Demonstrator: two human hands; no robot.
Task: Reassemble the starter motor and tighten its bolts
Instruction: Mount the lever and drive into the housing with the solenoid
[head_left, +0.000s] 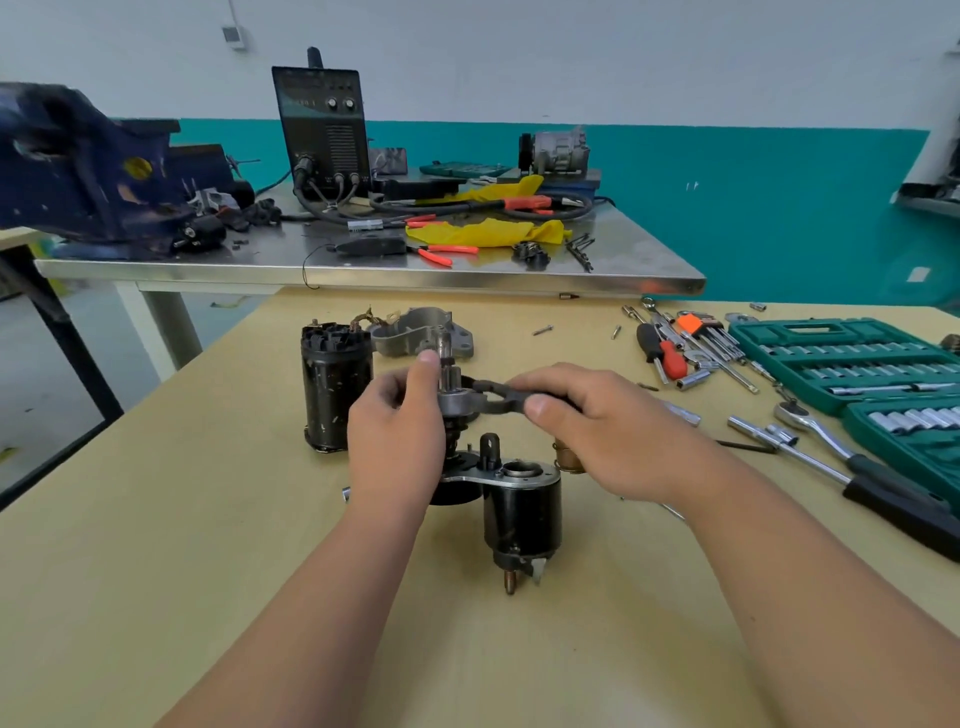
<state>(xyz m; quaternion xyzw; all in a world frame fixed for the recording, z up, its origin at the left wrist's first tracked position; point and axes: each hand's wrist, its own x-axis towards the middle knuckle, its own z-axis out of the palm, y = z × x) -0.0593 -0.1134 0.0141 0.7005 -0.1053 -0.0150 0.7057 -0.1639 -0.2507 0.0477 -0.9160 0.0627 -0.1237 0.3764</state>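
Workbench, mid-reassembly | you are gripping the pinion drive (457, 401) upright in your left hand (397, 441), just behind the solenoid (522, 506) on the table (208, 519) | your right hand (597, 426) is pinching the black shift fork (496, 397) against its collar | advice: be seating both prongs squarely (no forcing) before reaching for the nose housing (410, 332).

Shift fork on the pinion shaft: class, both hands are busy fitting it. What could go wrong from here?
1. The right hand only pinches the black shift fork against the pinion shaft, which the left hand grips, so the fork could slip off.
2. The upright motor housing stands close beside the left hand, and a nudge might topple it.
3. A loose screw lies bare on the wooden table and could roll away.
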